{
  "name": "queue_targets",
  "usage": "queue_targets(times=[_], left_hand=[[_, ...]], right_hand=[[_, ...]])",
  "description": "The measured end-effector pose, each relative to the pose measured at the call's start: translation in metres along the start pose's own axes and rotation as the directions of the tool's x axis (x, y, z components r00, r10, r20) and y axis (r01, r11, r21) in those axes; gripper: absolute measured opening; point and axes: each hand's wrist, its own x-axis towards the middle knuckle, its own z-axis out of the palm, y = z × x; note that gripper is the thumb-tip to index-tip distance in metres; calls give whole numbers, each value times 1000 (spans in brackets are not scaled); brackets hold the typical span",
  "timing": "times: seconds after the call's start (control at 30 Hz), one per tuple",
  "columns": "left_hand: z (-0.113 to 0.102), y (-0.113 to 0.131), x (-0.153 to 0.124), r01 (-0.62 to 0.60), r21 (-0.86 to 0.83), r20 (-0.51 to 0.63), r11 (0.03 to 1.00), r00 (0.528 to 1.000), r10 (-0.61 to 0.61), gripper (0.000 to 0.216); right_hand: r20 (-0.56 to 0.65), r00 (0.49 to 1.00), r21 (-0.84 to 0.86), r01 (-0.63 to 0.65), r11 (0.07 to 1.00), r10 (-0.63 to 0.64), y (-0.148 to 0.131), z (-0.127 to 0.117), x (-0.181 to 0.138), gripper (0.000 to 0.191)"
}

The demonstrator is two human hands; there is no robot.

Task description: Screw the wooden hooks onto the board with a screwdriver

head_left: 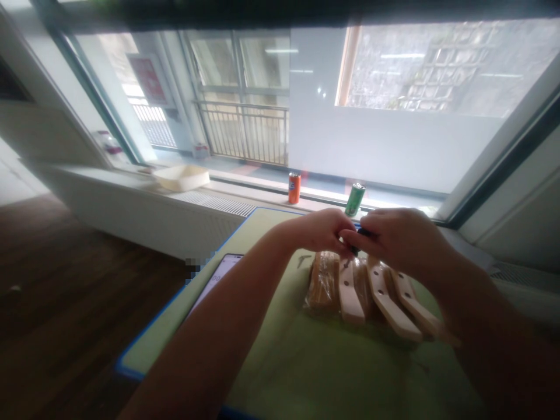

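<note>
My right hand (396, 230) is wrapped round the black handle of what looks like a screwdriver (362, 232). Its lower end points down at a pale wooden piece (351, 300) with dark holes. Right beside it, my left hand (326, 228) is closed, its fingertips pinched near the tool's lower part; what they grip is hidden. Two more bent wooden pieces, one in the middle (396, 315) and one at the right (420, 312), lie alongside. These pieces rest against a brown block in clear plastic wrap (322, 283).
A pale green table (301, 373) with blue edging carries a phone (219, 274) at left and a small metal piece (303, 260). On the window ledge stand an orange can (294, 188), a green can (354, 199) and a cream tray (184, 178). A large window rises behind.
</note>
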Motion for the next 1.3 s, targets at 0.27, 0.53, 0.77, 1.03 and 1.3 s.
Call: queue_targets(times=[0.27, 0.53, 0.77, 1.03, 1.3], left_hand=[[-6, 12, -6, 5, 19, -21, 1000, 1000, -5, 19], [-10, 23, -11, 222, 118, -638, 968, 764, -98, 22], [44, -9, -21, 279, -87, -566, 956, 776, -278, 56], [91, -37, -24, 75, -477, -513, 876, 785, -347, 50], [100, -43, -22, 45, -513, -507, 857, 790, -345, 55]], right_hand=[[-122, 991, 86, -51, 995, 61, 14, -5, -4, 51], [-246, 918, 355, -215, 910, 312, 21, -57, -34, 29], [6, 746, 999, 22, -34, 666, 31, -36, -63, 22], [386, 683, 771, 130, -624, 620, 55, 61, -126, 18], [597, 589, 753, -176, -634, 545, 43, 113, -123, 21]])
